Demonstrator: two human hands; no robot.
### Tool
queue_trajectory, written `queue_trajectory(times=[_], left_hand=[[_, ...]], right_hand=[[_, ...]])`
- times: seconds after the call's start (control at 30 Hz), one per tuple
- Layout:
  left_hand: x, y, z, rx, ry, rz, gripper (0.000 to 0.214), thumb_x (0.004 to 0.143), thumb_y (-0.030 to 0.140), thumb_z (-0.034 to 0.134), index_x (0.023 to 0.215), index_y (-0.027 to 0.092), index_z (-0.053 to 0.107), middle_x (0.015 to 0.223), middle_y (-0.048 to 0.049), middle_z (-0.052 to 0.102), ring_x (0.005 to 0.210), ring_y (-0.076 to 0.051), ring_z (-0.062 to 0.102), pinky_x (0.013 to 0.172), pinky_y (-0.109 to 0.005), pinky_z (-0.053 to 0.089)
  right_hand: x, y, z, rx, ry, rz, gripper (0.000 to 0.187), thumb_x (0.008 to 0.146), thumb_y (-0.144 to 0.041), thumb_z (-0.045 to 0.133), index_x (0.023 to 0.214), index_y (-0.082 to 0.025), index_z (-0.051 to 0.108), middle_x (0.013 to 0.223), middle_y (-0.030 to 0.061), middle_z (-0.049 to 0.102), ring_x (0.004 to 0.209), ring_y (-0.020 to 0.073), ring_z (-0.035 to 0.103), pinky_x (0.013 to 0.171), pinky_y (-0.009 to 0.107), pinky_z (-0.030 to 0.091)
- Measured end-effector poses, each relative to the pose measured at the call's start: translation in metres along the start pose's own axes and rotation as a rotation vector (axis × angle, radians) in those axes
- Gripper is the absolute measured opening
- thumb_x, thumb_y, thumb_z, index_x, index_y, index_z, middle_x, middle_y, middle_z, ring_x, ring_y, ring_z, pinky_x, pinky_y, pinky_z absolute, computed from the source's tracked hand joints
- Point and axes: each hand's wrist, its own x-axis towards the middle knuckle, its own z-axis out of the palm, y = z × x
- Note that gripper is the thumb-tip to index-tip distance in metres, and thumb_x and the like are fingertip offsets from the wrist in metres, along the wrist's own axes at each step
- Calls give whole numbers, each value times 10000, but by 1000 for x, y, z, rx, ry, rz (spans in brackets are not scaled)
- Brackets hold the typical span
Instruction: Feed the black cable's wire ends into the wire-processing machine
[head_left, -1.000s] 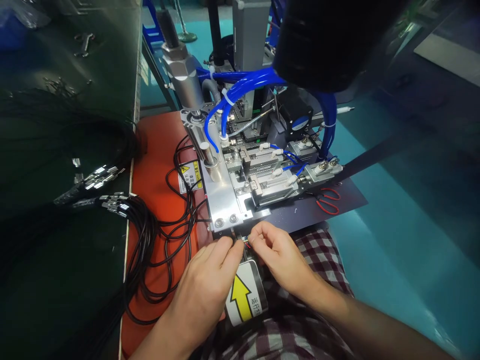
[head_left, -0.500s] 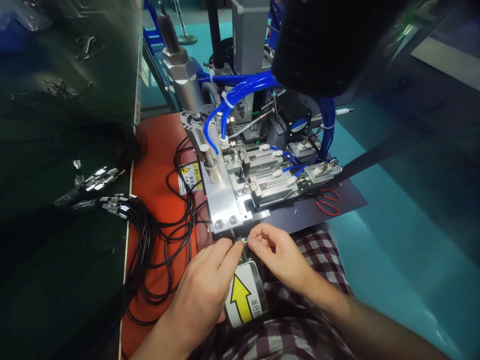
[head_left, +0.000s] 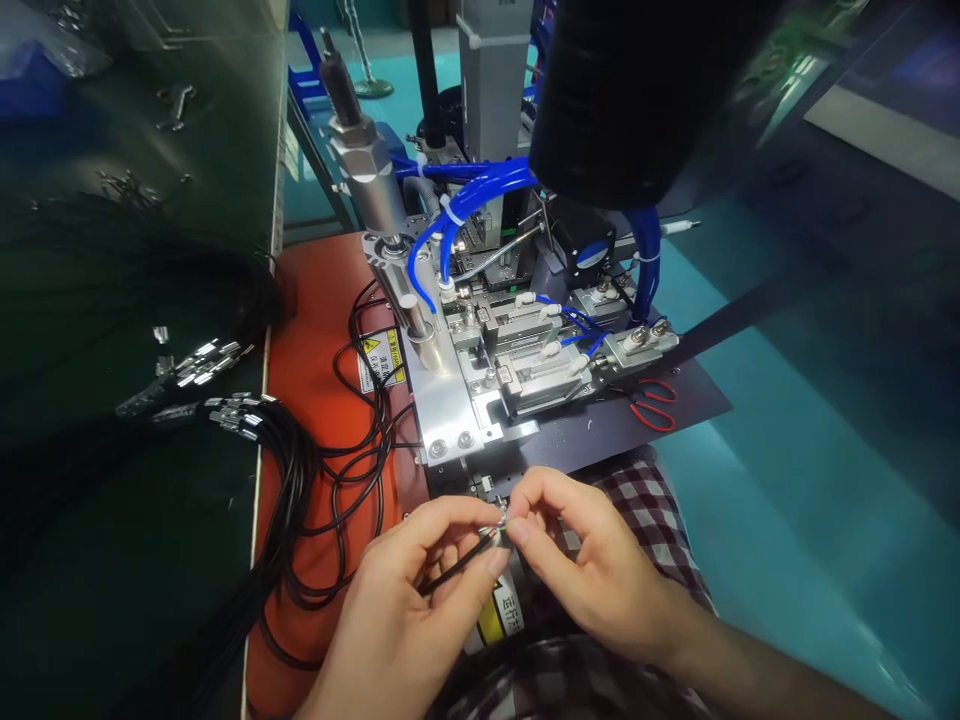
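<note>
My left hand (head_left: 420, 590) pinches a thin black cable (head_left: 454, 568) near its end, just below the front edge of a metal fixture machine (head_left: 450, 400). My right hand (head_left: 585, 555) pinches the small metal terminal (head_left: 501, 518) at the tip of that same cable. Both hands meet in front of my checked shirt (head_left: 645, 500), above a label with a yellow arrow (head_left: 499, 615). Fingers of both hands are closed.
A bundle of black cables with metal ends (head_left: 225, 410) lies at the left on a dark bench (head_left: 112, 300), looping over an orange mat (head_left: 315, 330). Blue air hoses (head_left: 465, 195) run over the machine. Red-handled scissors (head_left: 652, 405) rest on a dark plate at the right.
Both hands have drawn back from the machine's front edge toward me, bringing the cable end out with them; the black cable now shows between my left fingers.
</note>
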Motion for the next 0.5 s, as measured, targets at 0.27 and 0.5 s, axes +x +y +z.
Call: queue_trajectory(times=[0.27, 0.5], left_hand=[[1, 3, 1, -410, -117, -450, 233, 751, 395, 636, 766, 164, 606, 472, 102, 316, 407, -45, 230, 375, -156, 197], [-2, 1, 5, -603, -126, -491, 258, 708, 385, 682, 747, 160, 560, 438, 126, 263, 423, -39, 152, 400, -169, 110]], right_hand=[[-2, -8, 6, 192, -17, 232, 133, 835, -299, 558, 744, -201, 555, 588, -46, 469, 533, 117, 419, 495, 242, 348], [-7, -8, 20, 353, 6, 320, 141, 764, -290, 603, 683, -186, 555, 533, -66, 411, 477, 88, 344, 431, 216, 272]])
